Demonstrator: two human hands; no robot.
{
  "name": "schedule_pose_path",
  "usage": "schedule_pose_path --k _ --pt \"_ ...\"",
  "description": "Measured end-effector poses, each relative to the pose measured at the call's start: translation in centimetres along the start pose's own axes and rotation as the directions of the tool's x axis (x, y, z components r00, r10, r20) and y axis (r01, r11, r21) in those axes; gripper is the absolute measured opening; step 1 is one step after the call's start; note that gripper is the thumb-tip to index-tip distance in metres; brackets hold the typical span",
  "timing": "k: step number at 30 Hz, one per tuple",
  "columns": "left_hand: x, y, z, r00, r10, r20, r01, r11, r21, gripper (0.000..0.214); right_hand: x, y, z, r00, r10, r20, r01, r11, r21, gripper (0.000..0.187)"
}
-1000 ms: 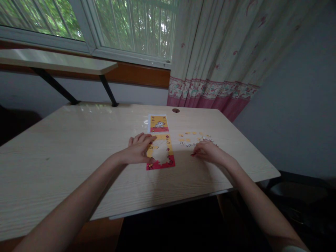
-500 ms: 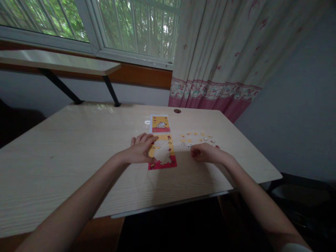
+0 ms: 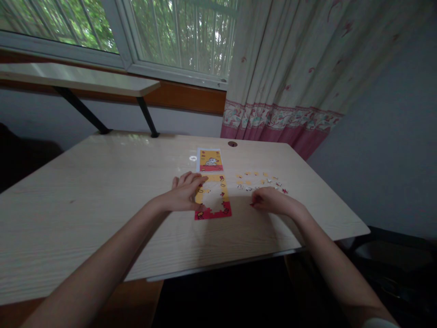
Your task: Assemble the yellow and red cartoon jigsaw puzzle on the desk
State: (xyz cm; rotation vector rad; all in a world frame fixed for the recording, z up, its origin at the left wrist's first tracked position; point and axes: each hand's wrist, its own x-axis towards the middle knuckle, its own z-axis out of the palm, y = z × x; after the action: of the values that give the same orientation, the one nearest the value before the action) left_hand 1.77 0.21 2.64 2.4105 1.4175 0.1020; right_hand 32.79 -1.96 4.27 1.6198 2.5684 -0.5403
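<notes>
A partly filled jigsaw frame [image 3: 214, 200], yellow above and red below, lies on the pale wooden table [image 3: 102, 200]. My left hand [image 3: 184, 193] rests flat on its left edge with the fingers stretched out. My right hand [image 3: 271, 200] is curled, its fingertips pinched on a small red puzzle piece [image 3: 251, 204] just right of the frame. Several loose puzzle pieces [image 3: 261, 181] are scattered behind my right hand. A small reference picture card [image 3: 210, 160] lies just beyond the frame.
A round cable hole [image 3: 232, 144] sits near the table's far edge. Behind the table are a window, a wall shelf on black brackets [image 3: 78, 78] and a flowered curtain [image 3: 290, 68]. The floor drops away dark past the table's right edge.
My right hand drew back from the loose pieces toward the frame, holding a small red piece. My left hand has stayed on the frame's left edge. The camera shifted slightly.
</notes>
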Motion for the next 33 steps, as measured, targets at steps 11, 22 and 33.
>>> schedule_pose_path --k 11,22,33 --pt "0.0 -0.6 0.4 1.0 0.002 0.004 -0.002 1.0 -0.003 0.091 -1.3 0.5 1.2 0.982 -0.061 -0.177 0.073 0.995 0.062 0.011" --pt "0.1 -0.3 0.3 1.0 -0.019 -0.003 0.019 1.0 0.022 0.092 -5.5 11.4 -0.3 0.863 0.284 -0.417 -0.272 0.958 0.09 0.027" --pt "0.2 -0.9 0.8 0.998 0.034 -0.046 -0.033 0.999 0.016 0.089 -4.6 11.8 1.1 0.902 0.255 -0.348 -0.221 0.966 0.134 0.027"
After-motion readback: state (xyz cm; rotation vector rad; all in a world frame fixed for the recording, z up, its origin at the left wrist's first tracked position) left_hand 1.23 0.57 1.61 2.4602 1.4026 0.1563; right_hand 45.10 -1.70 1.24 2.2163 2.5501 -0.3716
